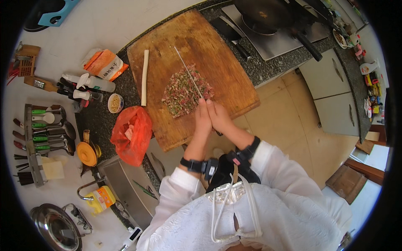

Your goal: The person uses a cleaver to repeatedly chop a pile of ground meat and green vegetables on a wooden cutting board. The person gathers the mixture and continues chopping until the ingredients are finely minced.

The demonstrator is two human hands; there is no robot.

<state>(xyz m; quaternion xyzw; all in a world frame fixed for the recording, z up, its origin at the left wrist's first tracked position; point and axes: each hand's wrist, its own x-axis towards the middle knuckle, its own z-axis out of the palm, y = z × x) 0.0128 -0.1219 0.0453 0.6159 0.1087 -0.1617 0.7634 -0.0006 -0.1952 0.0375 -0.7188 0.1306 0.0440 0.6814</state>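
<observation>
Both of my hands are together on the handle of a kitchen knife (pixel 187 71). Its blade shows nearly edge-on, a thin bright line pointing away from me. My left hand (pixel 203 116) grips the handle from the left, and my right hand (pixel 220 117) closes on it from the right, thumbs side by side. The fingers hide most of the handle. Under the blade a flat heap of minced meat mixed with chopped greens (pixel 180 94) lies on a thick wooden chopping board (pixel 226 75). A long white stick (pixel 145 77), perhaps a peeled vegetable or rolling pin, lies along the board's left side.
A red plastic bag (pixel 138 147) with pale pink pieces inside hangs near the board's left corner. Beside it are a small bowl (pixel 115 103) and spray bottles (pixel 97 83). Right of the board lie a black-handled cleaver (pixel 232 34) and a wok (pixel 267 15) on the cooktop.
</observation>
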